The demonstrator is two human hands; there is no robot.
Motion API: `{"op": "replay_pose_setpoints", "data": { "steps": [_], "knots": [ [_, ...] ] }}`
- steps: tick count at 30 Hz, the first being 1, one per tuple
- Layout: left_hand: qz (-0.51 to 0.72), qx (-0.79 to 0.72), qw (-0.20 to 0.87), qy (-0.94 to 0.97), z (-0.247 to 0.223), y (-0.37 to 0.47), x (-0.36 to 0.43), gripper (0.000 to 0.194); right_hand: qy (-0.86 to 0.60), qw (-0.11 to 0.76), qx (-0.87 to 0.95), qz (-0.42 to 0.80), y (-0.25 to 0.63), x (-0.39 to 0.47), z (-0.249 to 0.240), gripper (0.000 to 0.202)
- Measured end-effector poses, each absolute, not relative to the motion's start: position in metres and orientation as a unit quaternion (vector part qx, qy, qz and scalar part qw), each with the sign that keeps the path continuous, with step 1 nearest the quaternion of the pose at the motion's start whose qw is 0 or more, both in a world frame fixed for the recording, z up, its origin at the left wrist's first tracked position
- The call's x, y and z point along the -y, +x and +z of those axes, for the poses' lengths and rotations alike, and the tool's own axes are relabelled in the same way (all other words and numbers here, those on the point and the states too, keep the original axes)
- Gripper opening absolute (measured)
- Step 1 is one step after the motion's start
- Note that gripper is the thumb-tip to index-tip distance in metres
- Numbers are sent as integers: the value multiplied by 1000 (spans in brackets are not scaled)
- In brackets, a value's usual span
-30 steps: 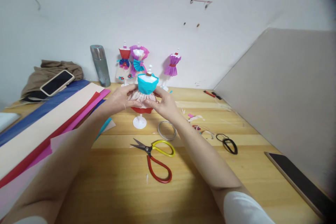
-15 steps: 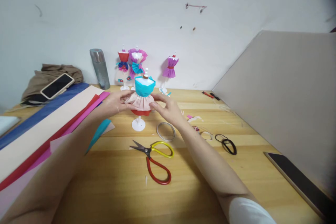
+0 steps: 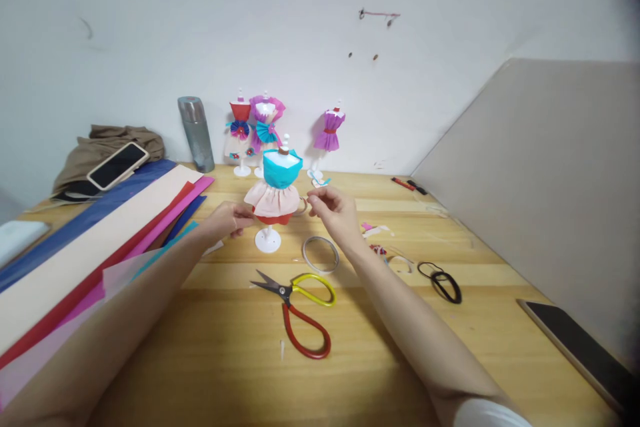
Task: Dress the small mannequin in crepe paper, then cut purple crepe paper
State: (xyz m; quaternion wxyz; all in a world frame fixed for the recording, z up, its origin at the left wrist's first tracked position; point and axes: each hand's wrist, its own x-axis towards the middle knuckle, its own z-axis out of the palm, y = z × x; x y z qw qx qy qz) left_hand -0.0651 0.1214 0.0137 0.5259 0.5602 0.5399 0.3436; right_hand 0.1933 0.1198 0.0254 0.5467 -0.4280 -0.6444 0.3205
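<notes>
A small white dress form (image 3: 268,240) stands upright, wearing a turquoise top (image 3: 282,170), a pale pink gathered skirt (image 3: 273,199) and a red layer beneath. My left hand (image 3: 234,219) is at the left of the skirt, its fingers curled and partly hidden; whether it pinches the red edge is unclear. To the right of the skirt, apart from it, my right hand (image 3: 333,207) has thumb and forefinger close together, with anything between them too small to make out. Scissors (image 3: 284,292) with one yellow and one red handle lie in front, blades apart, near a silver tape ring (image 3: 321,254).
Three dressed forms (image 3: 330,130) stand by the wall beside a grey bottle (image 3: 197,133). Coloured paper strips (image 3: 115,213), a phone (image 3: 118,165) and brown cloth (image 3: 110,143) lie left. Black bands (image 3: 445,285), scraps and another phone (image 3: 570,347) lie right.
Both hands have come away from the pink skirt, the left lower and the right outward. The skirt's left side now shows fully. The view has shifted slightly.
</notes>
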Motion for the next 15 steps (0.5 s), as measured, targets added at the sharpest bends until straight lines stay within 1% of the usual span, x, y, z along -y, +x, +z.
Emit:
{"op": "replay_pose_setpoints", "data": {
  "steps": [2,4,6,8,9,11,13,15],
  "knots": [
    [429,-557,542,460,19,-56,-116,8,-418,575,645,281,192,-114,30,20],
    [485,-544,572,376,29,-49,-111,8,-398,602,643,257,190,-112,36,26],
    [494,-523,609,334,41,-45,-106,8,-364,603,659,264,188,-114,47,43],
    [485,-510,638,312,51,-42,-102,16,-328,581,686,289,185,-118,62,61],
    [481,-505,650,303,55,-41,-101,21,-315,568,699,300,183,-119,71,67],
    [476,-497,666,290,59,-38,-99,31,-297,551,717,307,176,-122,90,72],
    [488,-482,672,280,60,-34,-99,37,-291,543,728,302,167,-122,107,72],
    [516,-457,670,277,59,-31,-100,32,-291,542,734,288,158,-123,120,69]
  ]
}}
